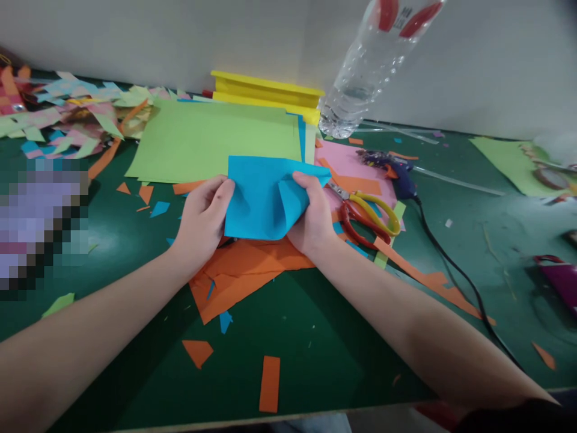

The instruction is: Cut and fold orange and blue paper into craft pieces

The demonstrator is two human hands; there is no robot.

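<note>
Both hands grip blue paper sheet (pixel 264 198) mid-counter, above orange scraps (pixel 238 270): left hand (pixel 202 219) pinches left edge, right hand (pixel 311 219) curls right corner inward; fold under way; next likely needs crease pressed flat

The sheet of paper (pixel 261 198) is bright blue. The large sheets (pixel 211 141) are light green. The stack (pixel 265 90) is yellow. The torn paper (pixel 238 270) and the strips (pixel 269 383) are orange. The table (pixel 315 337) is dark green. The scissors (pixel 369 216) have red and yellow handles. The bottle (pixel 360 72) is clear, with a red-and-white label.
</note>
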